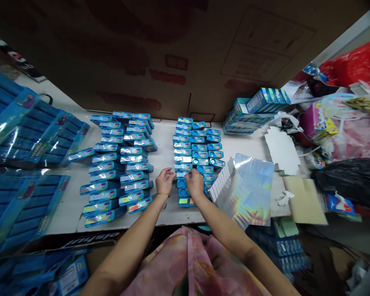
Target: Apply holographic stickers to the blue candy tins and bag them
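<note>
Fingers of our left hand [165, 179] curl narrow at a small blue box [181, 174], our right hand [194, 183] pinching it | box sits at near end of middle stack of blue boxes [197, 154] on white table [163, 156] | left rows of blue packs [117, 164] | right holographic sheet [249, 189]

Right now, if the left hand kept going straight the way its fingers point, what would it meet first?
The left hand points up and right toward the rows of small blue boxes. It would likely touch the nearest box in that stack first, close beside the right hand; depth is hard to judge.
</note>
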The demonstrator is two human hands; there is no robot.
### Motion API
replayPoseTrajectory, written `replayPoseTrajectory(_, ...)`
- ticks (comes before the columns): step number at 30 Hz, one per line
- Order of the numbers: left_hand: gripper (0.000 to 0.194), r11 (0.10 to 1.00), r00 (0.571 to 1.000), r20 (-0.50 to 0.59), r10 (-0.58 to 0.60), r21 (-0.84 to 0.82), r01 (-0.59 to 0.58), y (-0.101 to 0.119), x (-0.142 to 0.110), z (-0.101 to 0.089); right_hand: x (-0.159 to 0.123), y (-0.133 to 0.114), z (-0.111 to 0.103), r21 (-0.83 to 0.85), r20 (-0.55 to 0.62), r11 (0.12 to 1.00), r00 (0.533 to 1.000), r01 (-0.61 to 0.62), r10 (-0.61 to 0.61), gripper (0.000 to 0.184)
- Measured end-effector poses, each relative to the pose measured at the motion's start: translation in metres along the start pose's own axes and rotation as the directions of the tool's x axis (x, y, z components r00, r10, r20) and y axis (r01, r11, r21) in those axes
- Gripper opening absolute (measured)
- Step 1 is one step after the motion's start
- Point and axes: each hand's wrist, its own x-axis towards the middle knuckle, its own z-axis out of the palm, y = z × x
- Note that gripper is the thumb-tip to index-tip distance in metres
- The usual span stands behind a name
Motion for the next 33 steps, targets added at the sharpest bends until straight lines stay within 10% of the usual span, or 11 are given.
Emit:
replayPoseTrajectory(4,0.024,0.968,0.988,-0.034,0.148,0.212,-0.137,0.0,-0.005,-0.001,-0.011,0.006,-0.008,-0.281,0.101,0.922,0.964,0.266,-0.248,0.032)
replayPoseTrajectory(9,0.03,0.896,0.958,0.189,0.213,0.353,-0.269,-0.01,-0.01,-0.003,-0.015,0.0,-0.019,-0.444,0.311,0.785,0.896,0.431,-0.316,0.041)
replayPoseTrajectory(14,0.032,0.856,0.947,0.084,0.311,0.407,-0.318,0.017,-0.019,-0.002,-0.023,0.021,-0.057,-0.262,0.145,0.824,0.865,0.502,-0.481,0.037)
replayPoseTrajectory(17,0.031,0.801,0.872,0.23,0.431,0.348,-0.487,0.057,-0.024,0.03,-0.028,0.065,-0.085,-0.052,-0.129,0.881,0.872,0.47,-0.473,0.034)
replayPoseTrajectory(22,0.032,0.607,0.726,0.584,0.363,0.443,-0.66,0.108,-0.027,0.138,-0.031,0.134,-0.115,0.206,-0.311,0.913,0.908,0.353,-0.281,0.03)
replayPoseTrajectory(27,0.02,0.427,0.746,0.615,0.254,0.621,-0.657,0.107,-0.02,0.217,-0.03,0.166,-0.128,0.273,-0.354,0.905,0.909,0.326,-0.221,0.029)
replayPoseTrajectory(33,0.02,0.523,0.801,0.533,0.272,0.617,-0.588,0.097,-0.023,0.222,-0.007,0.177,-0.145,0.129,-0.384,0.914,0.869,0.385,-0.312,0.031)
